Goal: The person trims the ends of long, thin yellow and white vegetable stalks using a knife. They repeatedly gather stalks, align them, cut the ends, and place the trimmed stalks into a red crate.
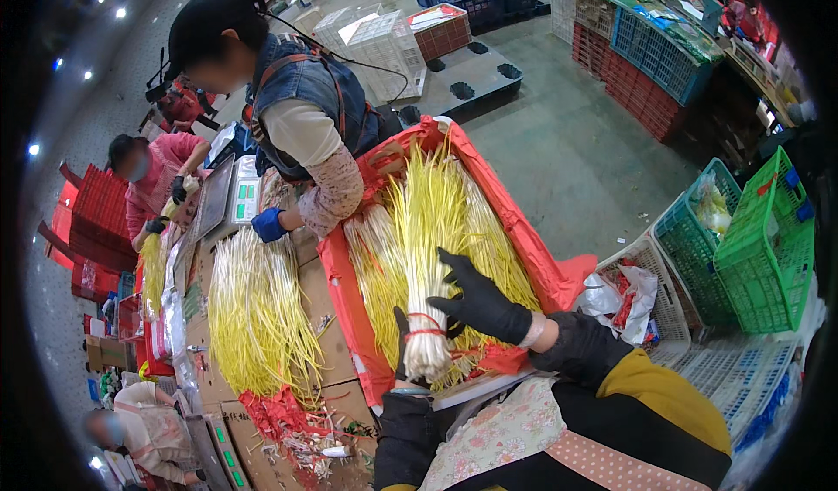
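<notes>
A thick bundle of yellow chives, white stalk ends towards me, lies above a crate lined with red sheeting. A red tie circles its stalks. My left hand, in a black glove, cups the bundle from beneath near the cut ends; much of that hand is hidden. My right hand, also black-gloved, is beside the stalks with its fingers spread; whether its fingertips touch them I cannot tell. More yellow chives fill the crate under and around the bundle.
Loose chives cover the cardboard-topped table on the left, near red scraps and trimmings. A co-worker's blue-gloved hand rests on them, by a scale. Plastic baskets, one green, stand at right. Other people work farther left.
</notes>
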Demonstrator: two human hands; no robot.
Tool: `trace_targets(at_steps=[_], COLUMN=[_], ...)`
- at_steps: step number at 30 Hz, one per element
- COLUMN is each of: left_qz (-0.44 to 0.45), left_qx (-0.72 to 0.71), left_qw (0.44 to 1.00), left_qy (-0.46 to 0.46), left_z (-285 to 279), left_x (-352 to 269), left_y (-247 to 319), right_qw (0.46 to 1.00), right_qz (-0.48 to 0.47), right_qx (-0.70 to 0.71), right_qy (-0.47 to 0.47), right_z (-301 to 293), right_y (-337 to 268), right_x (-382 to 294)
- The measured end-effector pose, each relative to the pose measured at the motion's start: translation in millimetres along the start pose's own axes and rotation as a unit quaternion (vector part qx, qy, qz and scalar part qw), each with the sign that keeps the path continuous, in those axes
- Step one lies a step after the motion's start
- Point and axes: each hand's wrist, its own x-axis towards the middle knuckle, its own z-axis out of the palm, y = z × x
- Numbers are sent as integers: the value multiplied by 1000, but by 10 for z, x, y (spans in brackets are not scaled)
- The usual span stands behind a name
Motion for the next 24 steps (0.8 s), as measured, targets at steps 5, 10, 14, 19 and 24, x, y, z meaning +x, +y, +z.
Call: trace_targets(at_steps=[5,10,14,19,24], left_qz=[127,268,390,556,640], left_qx=[-23,-48,-71,-122,-327], left_qw=[992,961,914,807,695], left_qy=[6,42,84,157,25], left_z=[-91,-409,-671,-1119,-1741], left_x=[-316,-1254,-2104,-3264,-4325], left_y=[151,267,332,260,-446], right_qw=[983,981,991,989,976], right_qz=[129,161,130,-32,-79], right_qx=[-40,-66,-20,-116,-11], right_qy=[124,81,33,-84,-201], right_z=[-261,-209,230,1078,2029], right_y=[759,1093,1360,421,154], right_x=[-390,-895,-1050,-992,-1268])
